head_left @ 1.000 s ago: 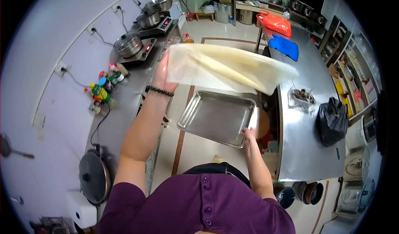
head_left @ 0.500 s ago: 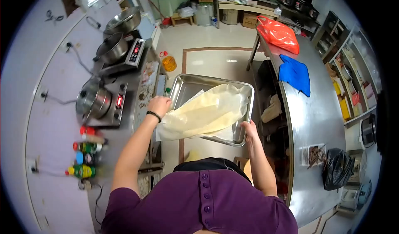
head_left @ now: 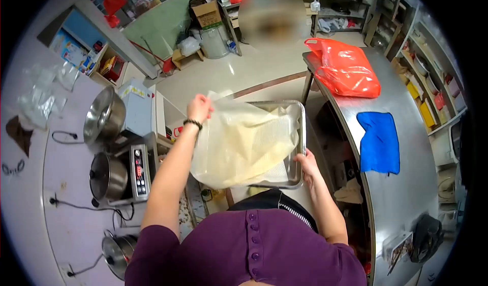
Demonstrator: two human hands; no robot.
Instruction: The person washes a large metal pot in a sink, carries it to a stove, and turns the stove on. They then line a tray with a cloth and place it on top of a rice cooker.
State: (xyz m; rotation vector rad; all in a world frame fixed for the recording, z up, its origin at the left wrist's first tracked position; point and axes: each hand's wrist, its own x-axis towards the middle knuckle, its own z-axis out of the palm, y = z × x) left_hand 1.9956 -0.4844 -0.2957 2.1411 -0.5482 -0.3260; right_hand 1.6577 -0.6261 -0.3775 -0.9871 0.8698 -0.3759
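sheet vs fingers: from where I'm watching, the pale yellow sheet [head_left: 239,146] hangs from the left hand [head_left: 199,108], fingers pinched together on its top corner. The rest drapes down and to the right.
tray grip: the right hand [head_left: 307,163] is clamped on the near right rim of the steel tray [head_left: 301,133], with the sheet's lower edge just beside it.
where it all is: held up over the floor, in the aisle between the cooker desk [head_left: 61,184] on the left and the long steel desk [head_left: 406,194] on the right.
in the tray: only the sheet, covering most of it. There's bare metal along the right side and a whiter patch near the right hand, can't tell what that is.
count: one sheet, one tray, three steel pots [head_left: 108,176] on the left, one orange bag [head_left: 345,70], one blue cloth [head_left: 380,142], one black bag [head_left: 426,237].
pots: can't see inside any of them.
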